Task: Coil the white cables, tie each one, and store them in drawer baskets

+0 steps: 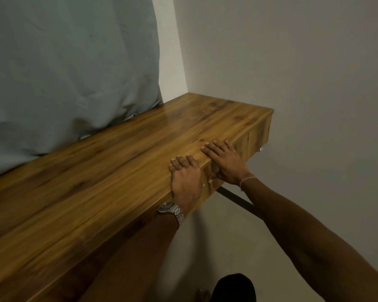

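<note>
At front edge of wooden bench [109,171]: left hand [184,182] and right hand [225,163], fingers flat, grasping nothing; drawer front likely stiff, heavy, best gripped underneath; cables unseen

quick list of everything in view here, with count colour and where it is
wooden table: one, brown wood grain, running from lower left to the wall corner
cloth: one, grey-green, hanging behind the table at upper left
walls: pale, meeting in a corner behind the table
metal bar: one, dark, under the table's front edge
watch: one, silver, on the left wrist
bracelet: one, thin and pale, on the right wrist
left hand: one, resting flat on the table's front edge
right hand: one, resting flat on the table's front edge beside the left
</note>
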